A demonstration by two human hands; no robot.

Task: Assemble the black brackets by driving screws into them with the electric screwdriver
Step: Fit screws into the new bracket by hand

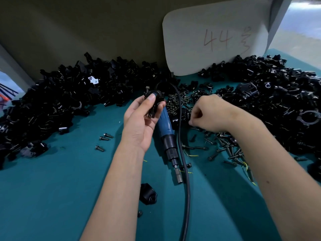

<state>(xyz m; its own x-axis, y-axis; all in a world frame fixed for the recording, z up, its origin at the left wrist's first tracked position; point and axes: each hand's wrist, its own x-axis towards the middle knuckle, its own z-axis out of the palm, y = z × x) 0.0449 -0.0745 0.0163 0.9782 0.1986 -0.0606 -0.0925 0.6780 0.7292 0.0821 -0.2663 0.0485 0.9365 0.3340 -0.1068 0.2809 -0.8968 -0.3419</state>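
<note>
1. Black plastic bracket (153,101) pinched in the left hand (141,122), thumb pressed on its face and fingers curled behind; raised clear of the teal tabletop (60,185), probably to bring the screw holes up into easy sight.
2. One screw (147,89) already standing proud at the bracket's upper left corner, apparently seated but not driven home.
3. Right hand (206,113) lowered knuckles-up over the loose screw pile (225,148), fingers curled under; cannot tell whether a screw is pinched between the tips or only being felt for.
4. Blue electric screwdriver (166,129) lying flat on the tabletop just beneath and behind the left hand, bit end (178,178) pointing toward the person, gripped by neither hand; parked close, presumably for a quick grab once the screws are in place.
5. Black power cord (184,153) trailing from the far end of the tool and down between the forearms.
6. Unassembled bracket heap (52,101) banked along the left, another heap (278,94) on the right, both within reach.
7. A lone black part (147,195) resting near the front edge, well apart from the heaps.
8. White card (217,37) marked "44" propped upright at the back.
9. Judged stage: loading screws by hand, driving not yet begun.
</note>
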